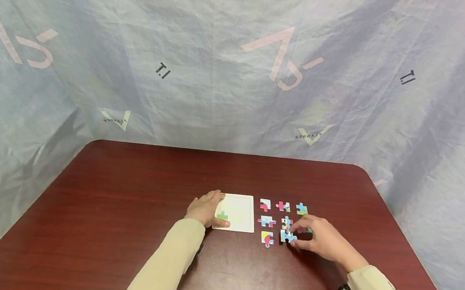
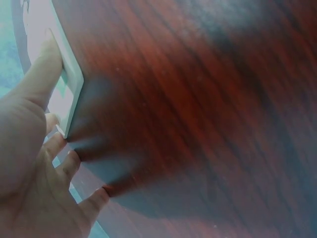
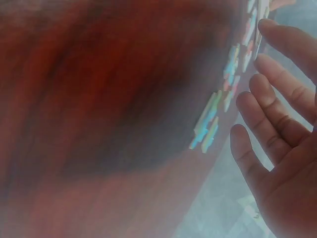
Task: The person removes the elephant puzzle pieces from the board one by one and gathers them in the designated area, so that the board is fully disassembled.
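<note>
My left hand (image 1: pixel 204 208) rests at the left side of a pale square puzzle board (image 1: pixel 243 207), thumb laid over its near left corner. In the left wrist view, the fingers (image 2: pixel 64 166) stretch out, their tips down at the table. One green-and-white puzzle piece (image 1: pixel 222 215) lies in the board beside the thumb. To the right, my right hand (image 1: pixel 320 237) pinches a blue puzzle piece (image 1: pixel 286 236) between thumb and fingertips, above the table and partly over another piece (image 1: pixel 286 221). The right wrist view does not clearly show that grip.
Several loose puzzle pieces (image 1: pixel 267 221) lie in rows right of the board, one partly hidden behind my right hand. They stand on a dark red wooden table (image 1: pixel 134 191). A grey printed cloth (image 1: pixel 215 67) hangs behind and at both sides.
</note>
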Motion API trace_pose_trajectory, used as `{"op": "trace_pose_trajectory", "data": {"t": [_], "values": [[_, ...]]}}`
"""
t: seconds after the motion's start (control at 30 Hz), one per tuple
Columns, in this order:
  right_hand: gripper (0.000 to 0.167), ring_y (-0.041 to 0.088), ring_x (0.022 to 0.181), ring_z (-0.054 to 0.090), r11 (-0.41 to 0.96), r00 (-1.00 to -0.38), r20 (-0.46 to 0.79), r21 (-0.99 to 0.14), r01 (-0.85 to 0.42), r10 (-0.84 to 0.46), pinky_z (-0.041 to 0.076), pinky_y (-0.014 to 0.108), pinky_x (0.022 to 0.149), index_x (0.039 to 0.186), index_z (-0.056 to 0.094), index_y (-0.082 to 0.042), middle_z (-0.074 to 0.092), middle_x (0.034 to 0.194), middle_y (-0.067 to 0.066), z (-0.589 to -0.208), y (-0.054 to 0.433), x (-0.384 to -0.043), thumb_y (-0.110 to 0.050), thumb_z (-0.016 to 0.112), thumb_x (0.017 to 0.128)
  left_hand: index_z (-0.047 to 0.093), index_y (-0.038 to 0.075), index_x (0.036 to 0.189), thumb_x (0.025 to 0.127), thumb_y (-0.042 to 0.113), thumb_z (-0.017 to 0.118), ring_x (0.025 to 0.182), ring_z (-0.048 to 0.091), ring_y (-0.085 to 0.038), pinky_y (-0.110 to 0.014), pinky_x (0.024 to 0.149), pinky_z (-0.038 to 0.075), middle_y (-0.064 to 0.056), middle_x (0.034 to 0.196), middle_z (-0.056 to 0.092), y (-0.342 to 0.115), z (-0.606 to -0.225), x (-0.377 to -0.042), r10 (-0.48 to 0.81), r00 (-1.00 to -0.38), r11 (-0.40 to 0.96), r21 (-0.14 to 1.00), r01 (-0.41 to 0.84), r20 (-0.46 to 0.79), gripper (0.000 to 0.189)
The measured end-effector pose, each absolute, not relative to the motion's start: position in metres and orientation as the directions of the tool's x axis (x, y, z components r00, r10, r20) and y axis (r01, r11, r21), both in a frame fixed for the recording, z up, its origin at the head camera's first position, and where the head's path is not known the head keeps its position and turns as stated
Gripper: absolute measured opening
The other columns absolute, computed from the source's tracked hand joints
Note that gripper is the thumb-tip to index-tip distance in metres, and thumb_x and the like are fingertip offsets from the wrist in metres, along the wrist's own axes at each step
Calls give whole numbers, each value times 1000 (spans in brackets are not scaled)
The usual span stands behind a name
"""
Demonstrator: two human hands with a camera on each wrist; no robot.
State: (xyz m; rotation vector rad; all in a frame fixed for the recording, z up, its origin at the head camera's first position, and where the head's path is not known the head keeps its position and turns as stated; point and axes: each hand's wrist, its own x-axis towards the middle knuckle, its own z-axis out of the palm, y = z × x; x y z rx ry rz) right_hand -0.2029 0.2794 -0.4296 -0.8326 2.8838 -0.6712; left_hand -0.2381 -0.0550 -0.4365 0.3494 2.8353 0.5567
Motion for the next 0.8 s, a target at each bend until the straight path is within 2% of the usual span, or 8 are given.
{"op": "trace_pose_trajectory", "data": {"t": [0.13, 0.3, 0.57, 0.8], "values": [[20, 12, 84, 62, 750, -843, 43, -433, -500, -537, 54, 29, 71, 100, 75, -19, 62, 96, -9, -432, 282, -199, -28, 84, 85, 42, 10, 153, 84, 40, 83, 148, 34, -31, -56, 118, 29, -13, 160, 37, -55, -437, -238, 279, -944, 900, 392, 192, -177, 86], [19, 5, 74, 53, 748, -840, 27, -440, -496, -541, 48, 25, 65, 100, 76, -18, 57, 90, -12, -435, 284, -195, -28, 84, 85, 42, 11, 153, 84, 41, 83, 148, 34, -31, -56, 119, 28, -13, 160, 37, -55, -438, -239, 276, -944, 902, 388, 189, -182, 86], [20, 4, 80, 58, 756, -845, 21, -437, -488, -534, 53, 27, 69, 100, 76, -18, 59, 92, -13, -441, 282, -193, -25, 85, 84, 41, 11, 154, 84, 40, 82, 149, 33, -31, -56, 119, 27, -13, 161, 36, -56, -437, -237, 280, -942, 900, 394, 189, -186, 86], [22, 5, 79, 54, 772, -856, 26, -419, -478, -516, 50, 26, 67, 101, 74, -20, 58, 89, -13, -442, 281, -193, -24, 86, 83, 42, 10, 153, 84, 40, 83, 149, 33, -30, -56, 119, 28, -13, 161, 36, -56, -437, -237, 279, -943, 900, 392, 192, -179, 85]]}}
